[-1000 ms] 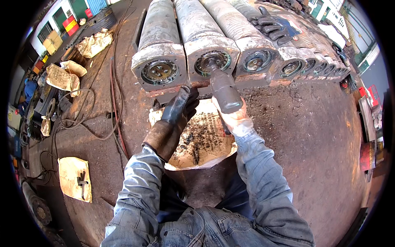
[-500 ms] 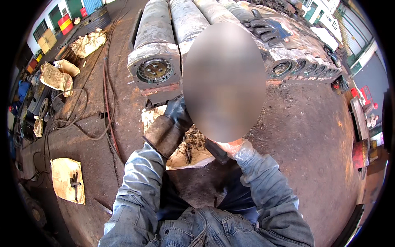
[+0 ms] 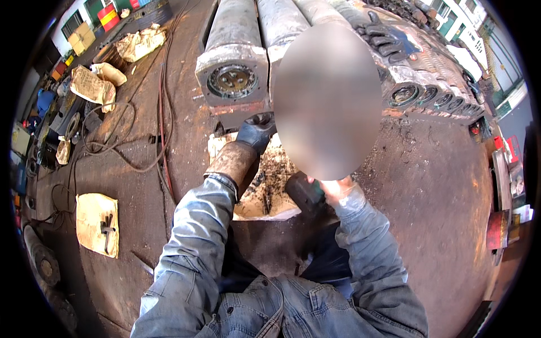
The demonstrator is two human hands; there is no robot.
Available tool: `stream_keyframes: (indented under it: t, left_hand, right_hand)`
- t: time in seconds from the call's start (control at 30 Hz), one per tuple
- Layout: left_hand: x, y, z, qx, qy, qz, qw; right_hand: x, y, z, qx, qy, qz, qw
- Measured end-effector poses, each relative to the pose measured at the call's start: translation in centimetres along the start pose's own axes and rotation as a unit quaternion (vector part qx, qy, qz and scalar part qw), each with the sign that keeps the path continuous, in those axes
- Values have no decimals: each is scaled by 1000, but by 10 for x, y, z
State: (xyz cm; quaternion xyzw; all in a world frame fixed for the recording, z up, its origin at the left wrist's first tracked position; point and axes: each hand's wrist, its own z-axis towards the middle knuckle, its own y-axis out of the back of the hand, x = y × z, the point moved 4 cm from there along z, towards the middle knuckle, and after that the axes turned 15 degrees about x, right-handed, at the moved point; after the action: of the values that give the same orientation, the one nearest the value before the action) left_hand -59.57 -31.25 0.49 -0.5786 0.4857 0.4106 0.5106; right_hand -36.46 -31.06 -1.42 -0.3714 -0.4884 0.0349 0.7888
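Note:
My left hand (image 3: 256, 133), in a dark glove with a dirty brown cuff, is closed just below the nearest steel cylinder's square end (image 3: 232, 81). A grey blurred oval hides its fingertips and whatever they grip. My right hand (image 3: 339, 190), in a thin clear glove, is wrapped round the handle of a cordless power tool. The tool's dark battery base (image 3: 304, 192) shows beside the wrist; the blur covers its front. Under both hands lies a sheet of brown paper (image 3: 284, 209), strewn with black grease, dirt and small dark pieces.
Long cylinders (image 3: 282, 22) lie in a row ahead, with black gloves (image 3: 386, 42) on top. At left, hex keys (image 3: 107, 231) rest on another paper (image 3: 90, 205). Cables (image 3: 163, 124) cross the stained floor. A red block (image 3: 497, 230) stands at right.
The view has shifted, so the cylinders sit farther right and higher. My right hand has turned the power tool, and more of its battery base shows. My left hand remains below the cylinder end.

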Motion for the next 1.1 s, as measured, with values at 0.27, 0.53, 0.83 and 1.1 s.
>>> stream_keyframes:
  t: [0.27,0.53,0.83,1.1]
  left_hand:
    - [30,13,3,10,-62,101,993]
    - [15,24,-48,-37,-49,-26,998]
    - [9,73,-97,-94,5,-94,991]
    - [9,118,-123,-97,-43,-197,975]
  right_hand:
    - [38,-62,13,-148,-56,-269,950]
    - [21,-74,38,-121,-67,-290,947]
    - [-27,-83,87,-132,-58,-283,948]
    - [-66,-83,131,-186,-80,-217,955]
